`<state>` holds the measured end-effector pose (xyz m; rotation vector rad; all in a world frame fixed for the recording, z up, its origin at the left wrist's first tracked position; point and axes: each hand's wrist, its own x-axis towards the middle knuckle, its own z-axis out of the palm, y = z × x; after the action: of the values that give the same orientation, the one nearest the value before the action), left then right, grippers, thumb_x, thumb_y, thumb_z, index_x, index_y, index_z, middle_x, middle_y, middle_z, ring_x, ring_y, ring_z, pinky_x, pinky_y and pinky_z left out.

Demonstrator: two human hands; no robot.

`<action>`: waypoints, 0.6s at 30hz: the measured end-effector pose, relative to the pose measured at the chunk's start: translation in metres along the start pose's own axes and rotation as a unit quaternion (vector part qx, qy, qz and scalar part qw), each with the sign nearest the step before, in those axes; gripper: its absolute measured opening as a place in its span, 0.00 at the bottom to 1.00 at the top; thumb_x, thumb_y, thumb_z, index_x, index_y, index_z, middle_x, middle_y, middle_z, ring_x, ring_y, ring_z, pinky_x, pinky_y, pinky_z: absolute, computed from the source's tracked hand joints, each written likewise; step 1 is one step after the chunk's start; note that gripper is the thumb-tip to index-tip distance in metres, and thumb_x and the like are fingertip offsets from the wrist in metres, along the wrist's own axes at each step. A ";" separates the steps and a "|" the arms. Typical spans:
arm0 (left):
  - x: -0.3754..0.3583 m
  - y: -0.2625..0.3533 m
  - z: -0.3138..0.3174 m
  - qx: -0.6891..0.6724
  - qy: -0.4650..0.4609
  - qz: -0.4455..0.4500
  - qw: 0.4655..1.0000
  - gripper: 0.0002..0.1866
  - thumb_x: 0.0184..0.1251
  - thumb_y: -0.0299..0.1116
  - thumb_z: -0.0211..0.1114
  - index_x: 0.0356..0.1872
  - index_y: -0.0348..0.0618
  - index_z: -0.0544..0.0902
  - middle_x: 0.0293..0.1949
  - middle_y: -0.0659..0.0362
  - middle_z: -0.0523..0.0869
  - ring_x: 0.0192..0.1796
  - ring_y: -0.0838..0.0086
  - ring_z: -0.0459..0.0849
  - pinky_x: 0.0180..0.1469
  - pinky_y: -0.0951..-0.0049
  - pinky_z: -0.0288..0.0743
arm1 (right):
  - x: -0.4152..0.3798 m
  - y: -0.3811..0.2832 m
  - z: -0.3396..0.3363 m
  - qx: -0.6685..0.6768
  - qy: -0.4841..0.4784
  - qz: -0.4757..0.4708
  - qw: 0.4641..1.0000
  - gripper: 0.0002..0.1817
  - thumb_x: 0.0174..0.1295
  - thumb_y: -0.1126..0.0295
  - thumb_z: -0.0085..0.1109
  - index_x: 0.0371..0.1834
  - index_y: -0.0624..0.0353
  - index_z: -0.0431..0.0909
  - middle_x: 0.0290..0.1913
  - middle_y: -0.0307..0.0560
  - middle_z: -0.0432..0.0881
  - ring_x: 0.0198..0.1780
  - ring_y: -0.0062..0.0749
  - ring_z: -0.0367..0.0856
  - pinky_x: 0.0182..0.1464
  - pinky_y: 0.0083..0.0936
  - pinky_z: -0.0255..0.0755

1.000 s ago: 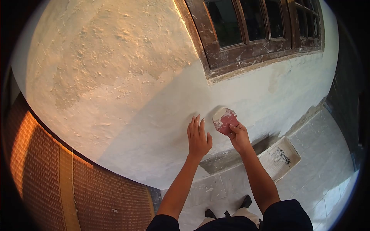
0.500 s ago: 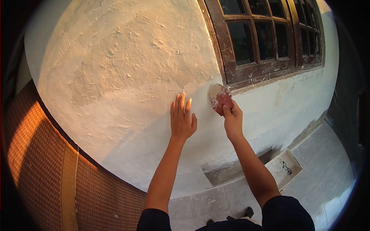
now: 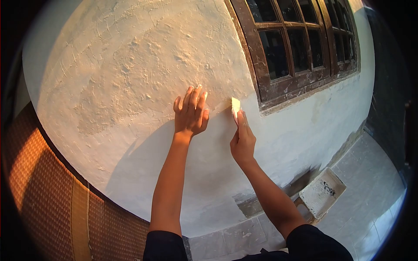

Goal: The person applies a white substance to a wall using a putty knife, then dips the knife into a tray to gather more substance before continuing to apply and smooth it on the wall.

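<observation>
My left hand (image 3: 190, 113) is open, its fingers spread and fingertips right at the plastered wall (image 3: 143, 56). To its right, my right hand (image 3: 244, 141) grips a flat reddish scraper (image 3: 235, 108) smeared with whitish plaster. The scraper is turned nearly edge-on to me, its upper part lit by the sun, close to the wall left of the window's lower corner. Rough, raised plaster covers the wall above both hands; the lower part looks smoother and lies partly in shadow.
A brown wooden window (image 3: 296, 48) with several panes is set in the wall at upper right. Below it, a whitish rectangular tray (image 3: 324, 193) with dark marks stands by the grey tiled floor (image 3: 352, 209). Brown woven matting (image 3: 48, 187) runs along the lower left.
Both hands have shifted left, the left one also upward. The scraper has turned from showing its broad face to nearly edge-on and moved left from the window corner.
</observation>
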<state>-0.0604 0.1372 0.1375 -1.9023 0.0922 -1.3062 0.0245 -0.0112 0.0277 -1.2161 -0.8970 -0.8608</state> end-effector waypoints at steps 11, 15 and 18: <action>-0.005 0.001 0.003 -0.004 0.058 -0.003 0.998 0.27 0.69 0.44 0.49 0.67 0.45 0.65 0.66 0.53 0.72 0.70 0.58 0.69 0.69 0.54 0.49 | -0.020 0.010 0.059 -0.225 -0.021 -0.080 0.971 0.24 0.64 0.79 0.52 0.65 0.75 0.70 0.68 0.72 0.68 0.69 0.66 0.70 0.66 0.48 0.72; -0.005 0.002 0.000 -0.019 0.048 -0.011 0.999 0.27 0.69 0.44 0.50 0.67 0.44 0.65 0.67 0.52 0.71 0.70 0.59 0.69 0.69 0.54 0.50 | -0.027 0.005 0.051 -0.250 -0.060 -0.076 0.963 0.25 0.62 0.79 0.53 0.65 0.75 0.70 0.68 0.72 0.69 0.68 0.65 0.71 0.66 0.48 0.72; -0.004 0.001 0.000 -0.021 0.051 -0.019 0.998 0.26 0.70 0.44 0.49 0.66 0.44 0.65 0.67 0.52 0.71 0.70 0.58 0.68 0.68 0.55 0.51 | -0.043 -0.002 0.029 -0.223 -0.110 -0.091 0.964 0.26 0.60 0.78 0.54 0.63 0.74 0.72 0.65 0.71 0.72 0.67 0.64 0.72 0.66 0.50 0.70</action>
<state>-0.0617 0.1382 0.1339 -1.8804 0.1376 -1.4369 0.0019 0.0198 -0.0075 -1.6618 -1.0384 -1.1317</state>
